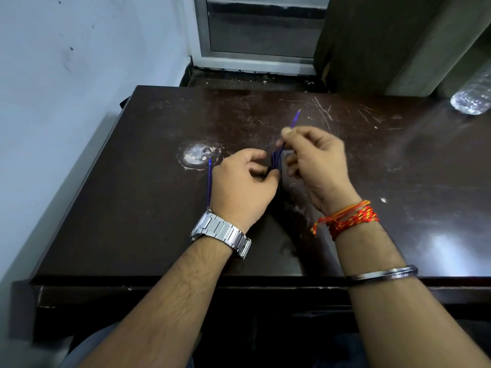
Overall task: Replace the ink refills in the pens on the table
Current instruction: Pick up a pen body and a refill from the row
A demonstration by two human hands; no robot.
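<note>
The step in hand looks like a refill going into a pen barrel, or coming out of one; I cannot tell which. The right hand pinches a thin blue refill between thumb and forefinger. The refill's free end slants up toward the far side of the desk, and its lower end runs down to a dark pen barrel. The left hand curls round that barrel, just beside the right hand, and both hands sit near the middle of the desk. A second blue refill lies on the desk just left of the left hand, pointing near to far.

I judge that the next move needs the thin refill kept in line with the barrel, which must be held steady, so that the refill slides without bending.

Much is hard to make out. The barrel is mostly covered by fingers and is dark against the dark desk, so I cannot see its opening, tip or cap. The right fingers are blurred. The second refill's near end disappears behind the left wrist. At the far right a clear bottle is cut off by the edge of the view.
</note>
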